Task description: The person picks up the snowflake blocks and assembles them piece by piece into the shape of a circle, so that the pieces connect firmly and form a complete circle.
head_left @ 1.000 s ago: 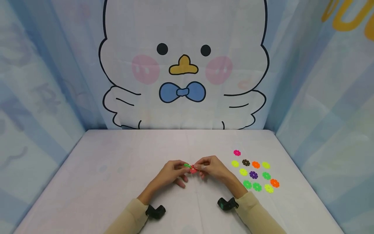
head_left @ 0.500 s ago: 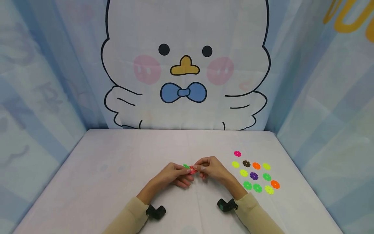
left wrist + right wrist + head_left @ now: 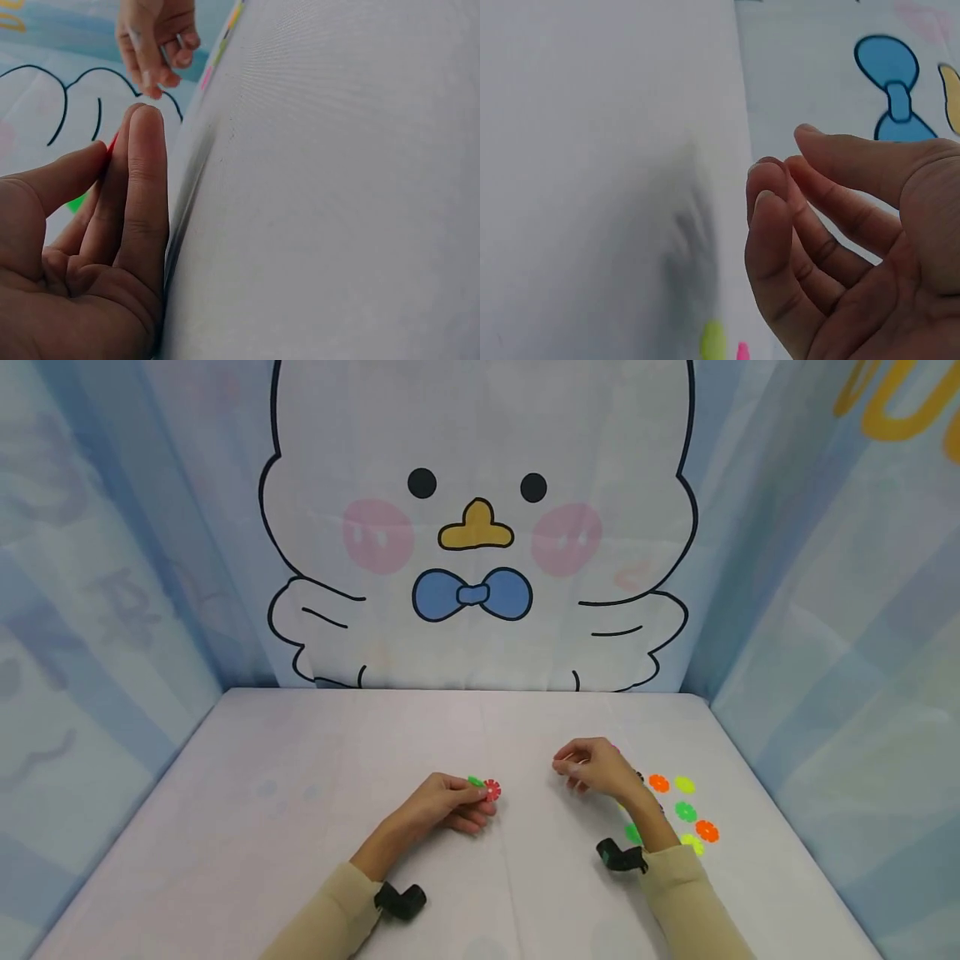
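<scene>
Near the table's middle my left hand (image 3: 442, 803) pinches a red notched plastic disc (image 3: 492, 790) between thumb and fingers. A green disc (image 3: 475, 782) shows just behind the thumb; whether the two are joined is hidden. In the left wrist view only slivers of the red disc (image 3: 112, 145) and the green disc (image 3: 76, 202) appear. My right hand (image 3: 600, 770) hovers above the table on the right, beside the loose discs. Its fingers are loosely curled and hold nothing, and the thumb (image 3: 847, 161) stands apart from them in the right wrist view.
Several loose flower-shaped discs lie on the right of the white table (image 3: 337, 735), among them an orange disc (image 3: 658, 783), a yellow disc (image 3: 684, 784) and a green disc (image 3: 686, 812). My right forearm covers part of the group. A printed cloth (image 3: 472, 652) hangs behind the table.
My right hand has let go of the red disc and moved right, toward the loose discs. The left hand still holds the red disc, which now shows its flat face.
</scene>
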Motion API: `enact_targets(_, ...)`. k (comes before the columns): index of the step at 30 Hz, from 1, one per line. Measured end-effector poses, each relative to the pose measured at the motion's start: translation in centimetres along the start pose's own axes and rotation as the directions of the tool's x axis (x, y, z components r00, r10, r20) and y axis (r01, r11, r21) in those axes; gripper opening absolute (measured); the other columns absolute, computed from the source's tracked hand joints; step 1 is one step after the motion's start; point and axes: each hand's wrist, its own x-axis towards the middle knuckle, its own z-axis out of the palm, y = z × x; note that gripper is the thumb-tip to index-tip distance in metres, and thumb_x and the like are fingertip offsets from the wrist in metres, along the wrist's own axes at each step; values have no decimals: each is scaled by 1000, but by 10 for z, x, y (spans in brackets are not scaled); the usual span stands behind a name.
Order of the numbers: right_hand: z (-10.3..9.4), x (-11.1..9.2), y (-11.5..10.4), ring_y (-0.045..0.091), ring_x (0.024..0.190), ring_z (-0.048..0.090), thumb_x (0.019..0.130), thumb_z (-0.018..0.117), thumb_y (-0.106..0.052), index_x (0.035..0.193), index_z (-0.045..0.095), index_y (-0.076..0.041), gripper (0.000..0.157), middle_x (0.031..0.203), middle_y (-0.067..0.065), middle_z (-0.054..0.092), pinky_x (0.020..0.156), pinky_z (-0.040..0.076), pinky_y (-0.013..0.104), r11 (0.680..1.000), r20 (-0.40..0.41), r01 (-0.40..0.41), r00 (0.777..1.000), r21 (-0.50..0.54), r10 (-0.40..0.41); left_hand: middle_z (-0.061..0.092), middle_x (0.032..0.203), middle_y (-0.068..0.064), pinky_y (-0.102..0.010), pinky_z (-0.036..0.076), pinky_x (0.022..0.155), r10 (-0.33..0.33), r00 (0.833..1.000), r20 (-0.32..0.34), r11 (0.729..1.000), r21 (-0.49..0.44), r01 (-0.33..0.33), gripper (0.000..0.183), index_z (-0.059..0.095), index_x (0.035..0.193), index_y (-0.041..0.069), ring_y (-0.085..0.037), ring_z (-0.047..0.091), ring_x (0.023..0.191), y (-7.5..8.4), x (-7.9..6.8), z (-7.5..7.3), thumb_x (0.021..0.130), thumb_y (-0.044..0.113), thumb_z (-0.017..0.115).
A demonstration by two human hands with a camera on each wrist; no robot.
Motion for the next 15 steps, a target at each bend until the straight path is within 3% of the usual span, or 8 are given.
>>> enact_targets(7,-42,-12,32,18,71,68,99,75,-21,119,71,3,31,91,14,75,64,61,29,986,-64,-141,989,-85,135,83,96,-8,-28,67,72,-1,1000,-18,1000,-8,0,30,73,116,-10,-9,75,74,1,-1,1,103,17,69)
enact_targets(15,-61,-23,43,20,76,62,95,80,-25,119,72,2,37,103,16,73,66,56,29,955,-84,-217,975,-201,204,83,96,-9,-29,67,73,-1,1000,-17,1000,-14,1,31,73,117,-10,-10,75,74,0,0,0,103,17,69)
